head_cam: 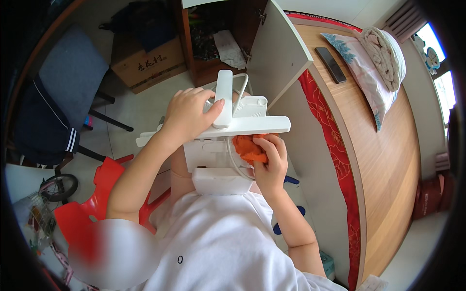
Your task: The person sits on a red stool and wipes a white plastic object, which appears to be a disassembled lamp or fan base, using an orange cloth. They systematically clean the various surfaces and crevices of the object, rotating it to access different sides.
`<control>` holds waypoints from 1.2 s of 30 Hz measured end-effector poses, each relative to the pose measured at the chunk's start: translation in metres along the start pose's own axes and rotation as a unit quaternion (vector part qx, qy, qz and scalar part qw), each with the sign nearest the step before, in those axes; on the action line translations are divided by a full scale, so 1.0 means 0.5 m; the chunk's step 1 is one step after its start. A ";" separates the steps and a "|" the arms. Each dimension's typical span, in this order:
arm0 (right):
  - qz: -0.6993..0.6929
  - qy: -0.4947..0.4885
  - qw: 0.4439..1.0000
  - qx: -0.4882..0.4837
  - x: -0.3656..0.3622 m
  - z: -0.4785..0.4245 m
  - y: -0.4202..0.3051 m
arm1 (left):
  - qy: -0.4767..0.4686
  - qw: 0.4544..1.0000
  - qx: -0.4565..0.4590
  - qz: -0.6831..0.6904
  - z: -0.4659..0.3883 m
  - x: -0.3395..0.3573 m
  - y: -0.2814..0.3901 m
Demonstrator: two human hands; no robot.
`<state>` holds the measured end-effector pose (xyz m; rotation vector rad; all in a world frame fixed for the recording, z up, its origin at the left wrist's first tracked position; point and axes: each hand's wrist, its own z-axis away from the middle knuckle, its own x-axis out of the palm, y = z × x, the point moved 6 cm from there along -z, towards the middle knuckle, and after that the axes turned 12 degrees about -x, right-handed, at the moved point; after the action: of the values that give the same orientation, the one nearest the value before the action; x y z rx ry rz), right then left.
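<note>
Over my lap is a white plastic appliance with flat arms; I cannot tell its exact kind. One arm points away from me and another lies crosswise. My left hand grips the device at the joint, its thumb on the side of the upright arm. An orange cloth is bunched in my right hand, just below the crosswise arm and against the white body. A white cord loops down across the body to the thick white base near my waist.
A cabinet door stands open ahead. On the right, a wooden surface bears a smartphone, a pillow and a rolled quilt. To the left are a red plastic chair, a blue-grey chair and a cardboard box.
</note>
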<state>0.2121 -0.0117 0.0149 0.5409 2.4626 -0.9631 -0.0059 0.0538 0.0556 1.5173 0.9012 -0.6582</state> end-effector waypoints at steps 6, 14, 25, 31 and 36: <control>-0.006 -0.066 0.992 -0.107 0.028 -0.015 -0.006 | -0.003 1.000 0.004 -0.003 -0.001 0.001 0.002; -0.015 -0.194 0.973 -0.121 0.038 -0.047 -0.039 | -0.005 1.000 -0.009 -0.030 0.001 0.003 0.008; -0.029 -0.270 0.961 -0.061 0.066 -0.057 -0.048 | -0.009 0.999 -0.002 -0.036 -0.002 0.006 0.008; 0.042 -0.272 0.956 -0.099 0.038 -0.052 -0.044 | -0.016 0.999 0.006 -0.027 -0.002 0.006 0.010; 0.032 -0.262 0.962 -0.073 0.020 -0.036 -0.025 | 0.001 1.000 0.024 -0.018 -0.004 0.009 0.007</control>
<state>0.1928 -0.0053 0.0282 0.2680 2.0033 -0.7686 -0.0006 0.0564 0.0543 1.5475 0.9221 -0.7084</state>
